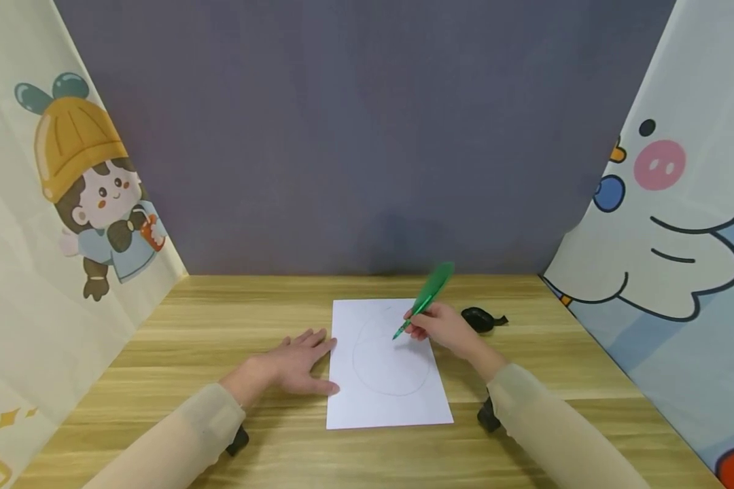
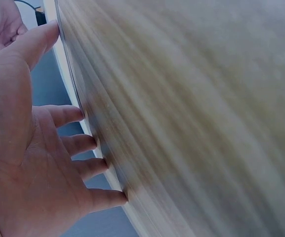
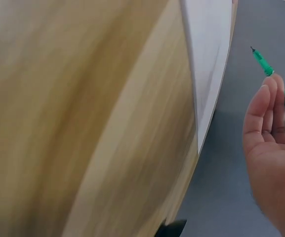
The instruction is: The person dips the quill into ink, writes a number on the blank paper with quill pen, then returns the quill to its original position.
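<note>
A white sheet of paper lies on the table, bearing a large, faint, roundish pencil-thin outline. My right hand pinches a green pen with a feather-like top; its tip points down and left over the inside of the outline. In the right wrist view the pen shows its dark tip raised off the paper. My left hand rests with spread fingers at the paper's left edge, thumb and index fingertip at the sheet. The left wrist view shows that hand with its fingertips on the wood.
A small black object with a short tail lies right of the paper, close to my right hand. The wood-grain table ends at a dark grey backdrop. Cartoon-printed sheets hang on both sides.
</note>
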Available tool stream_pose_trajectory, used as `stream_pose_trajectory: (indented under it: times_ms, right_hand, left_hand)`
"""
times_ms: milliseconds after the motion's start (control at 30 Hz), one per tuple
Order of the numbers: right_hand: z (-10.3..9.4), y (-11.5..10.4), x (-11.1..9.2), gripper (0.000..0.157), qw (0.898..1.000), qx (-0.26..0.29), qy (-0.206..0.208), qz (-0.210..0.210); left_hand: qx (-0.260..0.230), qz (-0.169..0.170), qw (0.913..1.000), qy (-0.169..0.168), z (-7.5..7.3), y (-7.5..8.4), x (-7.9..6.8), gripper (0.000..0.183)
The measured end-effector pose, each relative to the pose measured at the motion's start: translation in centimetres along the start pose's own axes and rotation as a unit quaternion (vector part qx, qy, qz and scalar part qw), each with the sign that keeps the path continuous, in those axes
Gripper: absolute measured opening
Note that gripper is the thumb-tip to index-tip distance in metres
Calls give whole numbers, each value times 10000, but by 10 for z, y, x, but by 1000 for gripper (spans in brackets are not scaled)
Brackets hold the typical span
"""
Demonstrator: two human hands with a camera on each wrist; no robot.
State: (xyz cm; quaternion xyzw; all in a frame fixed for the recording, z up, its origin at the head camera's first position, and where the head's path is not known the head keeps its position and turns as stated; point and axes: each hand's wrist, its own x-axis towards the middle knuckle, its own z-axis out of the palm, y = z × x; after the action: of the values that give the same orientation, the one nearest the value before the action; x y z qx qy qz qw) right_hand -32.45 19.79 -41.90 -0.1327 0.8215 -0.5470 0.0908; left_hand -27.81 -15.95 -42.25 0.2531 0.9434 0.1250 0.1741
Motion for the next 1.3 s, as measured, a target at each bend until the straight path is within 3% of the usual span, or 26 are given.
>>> stream_pose_trajectory:
  times_ms: [233, 633, 1100, 1300]
  right_hand:
    - [-15, 4, -18, 31, 9993, -322, 204, -41]
    - [-37, 16, -37, 33, 9991, -181, 196, -344]
    - [-55, 24, -53, 36, 9988, -166, 229, -403]
    - [-65, 25, -56, 40, 9975, -398, 352, -462]
  left_hand:
    - [26, 41, 10000, 48, 2, -1, 0, 105]
    - [28, 28, 10000, 78, 2, 0, 0, 105]
    - [17, 6, 10000, 81, 4, 0, -1, 104]
    - [10, 35, 10000, 59, 0, 2, -2, 104]
